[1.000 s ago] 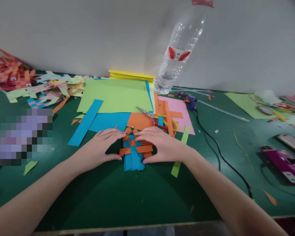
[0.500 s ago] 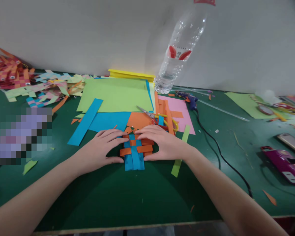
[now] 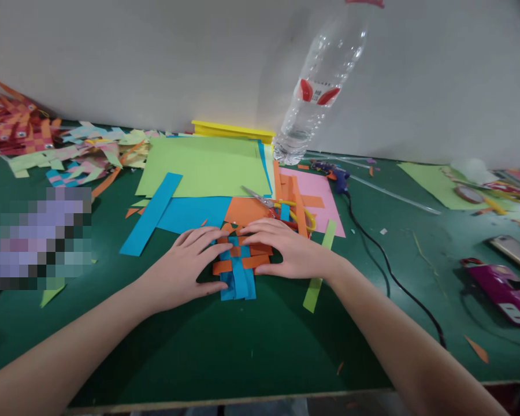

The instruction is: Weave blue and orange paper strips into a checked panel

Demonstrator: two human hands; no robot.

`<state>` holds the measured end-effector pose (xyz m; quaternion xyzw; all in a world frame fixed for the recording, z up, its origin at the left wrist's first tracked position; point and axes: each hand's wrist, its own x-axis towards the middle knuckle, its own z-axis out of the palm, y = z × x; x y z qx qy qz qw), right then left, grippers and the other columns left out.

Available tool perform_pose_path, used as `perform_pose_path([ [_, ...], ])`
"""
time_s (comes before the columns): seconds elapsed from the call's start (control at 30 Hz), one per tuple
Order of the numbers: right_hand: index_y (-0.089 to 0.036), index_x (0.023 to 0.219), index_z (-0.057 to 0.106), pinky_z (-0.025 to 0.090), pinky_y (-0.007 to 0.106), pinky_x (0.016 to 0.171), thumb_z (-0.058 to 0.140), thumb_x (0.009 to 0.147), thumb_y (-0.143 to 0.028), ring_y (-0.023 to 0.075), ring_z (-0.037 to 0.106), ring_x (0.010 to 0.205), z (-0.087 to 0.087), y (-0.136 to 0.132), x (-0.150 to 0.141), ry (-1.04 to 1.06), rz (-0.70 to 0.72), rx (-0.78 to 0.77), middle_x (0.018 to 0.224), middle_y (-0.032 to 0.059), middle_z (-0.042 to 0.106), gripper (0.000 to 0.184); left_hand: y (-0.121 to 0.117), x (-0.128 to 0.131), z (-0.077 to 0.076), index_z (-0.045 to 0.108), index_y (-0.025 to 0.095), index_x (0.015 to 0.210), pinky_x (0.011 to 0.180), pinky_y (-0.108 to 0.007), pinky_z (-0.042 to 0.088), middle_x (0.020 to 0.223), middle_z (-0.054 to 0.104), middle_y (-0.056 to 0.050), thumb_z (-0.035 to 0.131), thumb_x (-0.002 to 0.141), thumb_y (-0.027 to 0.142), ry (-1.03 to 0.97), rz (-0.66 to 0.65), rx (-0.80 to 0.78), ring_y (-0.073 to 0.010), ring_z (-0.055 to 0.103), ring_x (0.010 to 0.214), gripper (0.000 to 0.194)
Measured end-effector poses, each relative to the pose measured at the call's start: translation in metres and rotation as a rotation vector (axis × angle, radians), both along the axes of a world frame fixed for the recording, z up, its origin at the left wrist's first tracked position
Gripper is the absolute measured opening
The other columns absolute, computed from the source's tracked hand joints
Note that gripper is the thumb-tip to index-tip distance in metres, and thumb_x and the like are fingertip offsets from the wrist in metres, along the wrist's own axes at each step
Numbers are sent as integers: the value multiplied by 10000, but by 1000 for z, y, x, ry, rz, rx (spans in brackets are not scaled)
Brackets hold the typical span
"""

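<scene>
Weave (image 3: 244, 283) of blue and orange paper strips lay on the green bench (image 3: 242, 358), right in front of the person, between the two hands. Its blue ends pointed towards the person, and the nearest orange strip ran across them, dipping under the middle blue one.

The left hand (image 3: 177, 270) had its fingertips on the upper left of the weave and its thumb on the lower left; its grip was loose, thumb and fingers spread apart. The right hand (image 3: 298, 252) matched it from the other side, fingertips on the upper part, thumb at the right end of the nearest orange strip, its grip likewise spread and not closed round anything.

Under the right wrist a green strip (image 3: 312, 296) stuck out on both sides. Beyond the left hand, a blue strip (image 3: 151, 215) lay slantwise, partly over a blue sheet (image 3: 190, 215) and a green sheet (image 3: 205, 167). Scissors (image 3: 305, 215) with yellow and red handles rested just past the right hand, near a pink sheet (image 3: 319, 188). Further back stood a clear bottle (image 3: 318, 92), with a glue gun (image 3: 340, 180) near its foot, the black cord (image 3: 377, 245) trailing across the bench.
</scene>
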<state>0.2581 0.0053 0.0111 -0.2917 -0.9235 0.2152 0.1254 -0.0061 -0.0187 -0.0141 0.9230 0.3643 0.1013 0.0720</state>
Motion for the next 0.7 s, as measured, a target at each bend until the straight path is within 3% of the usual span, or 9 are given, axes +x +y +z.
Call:
perform_pose_path([
  [0.4,-228,1285,513,209,466,1142,678,787,-318,225,380,1320,9,0,5,-17,0,-25,1365,74,505,532,1,-2,-3,472,252,1288,1074,-465,300,1407,424,-73,607,828,492,-34,-14,-29,-281,335,1313,537],
  [0.7,-210,1282,513,237,490,1118,703,734,-457,261,383,1314,6,-2,2,-31,-28,6,1383,102,481,630,3,-2,3,413,250,1311,1080,-482,284,1444,405,-72,528,875,511,-80,34,-83,-281,300,1350,521],
])
